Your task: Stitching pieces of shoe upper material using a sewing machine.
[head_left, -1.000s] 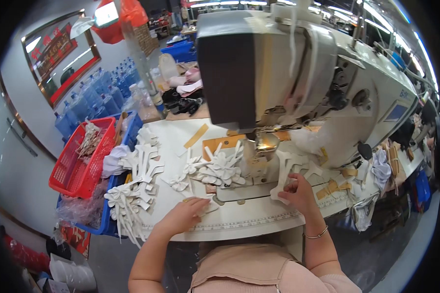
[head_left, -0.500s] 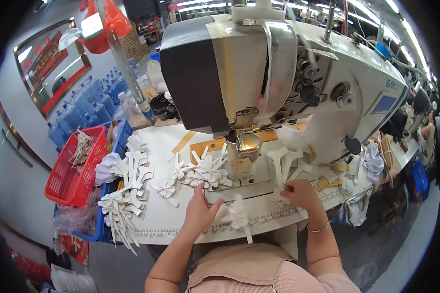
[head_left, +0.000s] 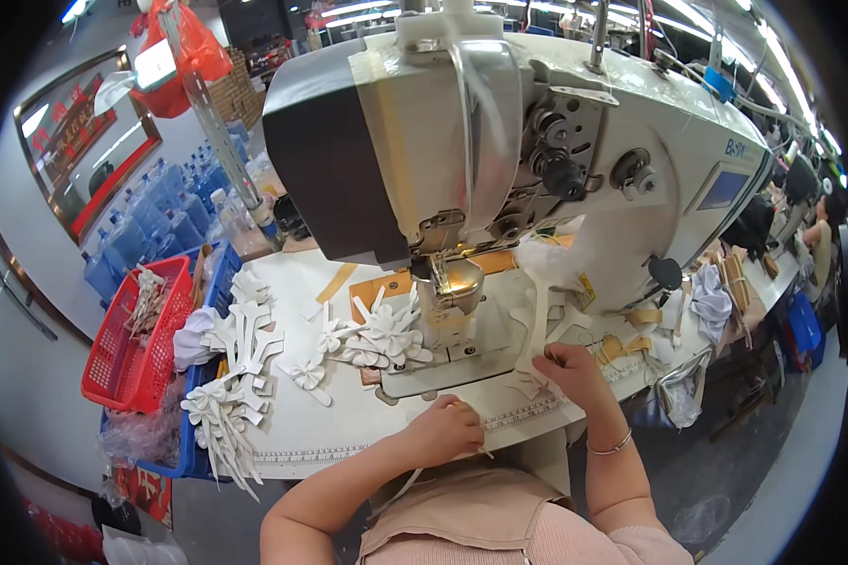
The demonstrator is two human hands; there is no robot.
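Though I can't tell what my curled left hand (head_left: 443,431) or bent right hand (head_left: 573,373) pinches, the flat, white, forked, fabric-like strip (head_left: 539,320) looks light, pliable, best held mid-stem.

There were two hands, one left hand (head_left: 443,433) and one right hand (head_left: 575,372), and one bracelet (head_left: 611,444). One table (head_left: 301,428) carried one sewing machine (head_left: 669,132) with one small screen (head_left: 723,188). One white flower piece (head_left: 306,375) lay alone; several more overlapped in one heap (head_left: 386,334), too tangled to count. There were one red basket (head_left: 122,363), one blue crate (head_left: 196,452), one red plastic bag (head_left: 193,61) and one framed panel (head_left: 89,155). The blue bottles (head_left: 127,240) numbered more than five, many partly hidden.
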